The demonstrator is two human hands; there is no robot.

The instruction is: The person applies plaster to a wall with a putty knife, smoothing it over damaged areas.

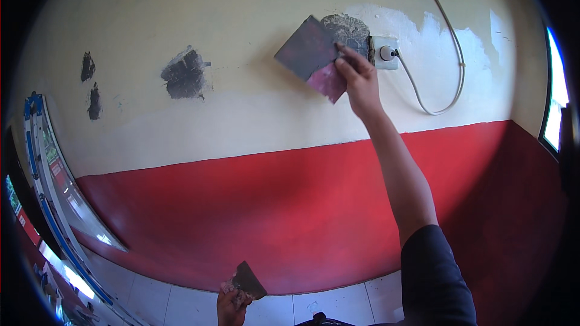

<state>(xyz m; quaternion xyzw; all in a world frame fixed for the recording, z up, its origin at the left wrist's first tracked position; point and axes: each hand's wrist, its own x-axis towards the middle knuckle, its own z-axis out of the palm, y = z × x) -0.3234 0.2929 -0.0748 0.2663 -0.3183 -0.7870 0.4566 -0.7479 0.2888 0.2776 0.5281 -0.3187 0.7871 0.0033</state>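
My right hand (362,87) is raised to the cream upper wall, its fingers closed on the edge of a square putty spreader (307,47). The spreader's face is dark grey with a pinkish, smeared corner. Just beside it is a rough dark grey filler patch (348,27), partly covered by the spreader; whether the spreader touches the wall I cannot tell. Low in front of me, my left hand (230,311) grips a second, smaller-looking putty spreader (249,281), also grey, with crusted pinkish residue near the fingers.
Right of the patch, a wall socket (385,53) holds a plug with a looping grey cable (460,78). More dark patches (185,73) mark the wall. A red band (254,211) covers its lower part. A blue-and-silver ladder (45,175) stands left beside a leaning glass pane (81,196).
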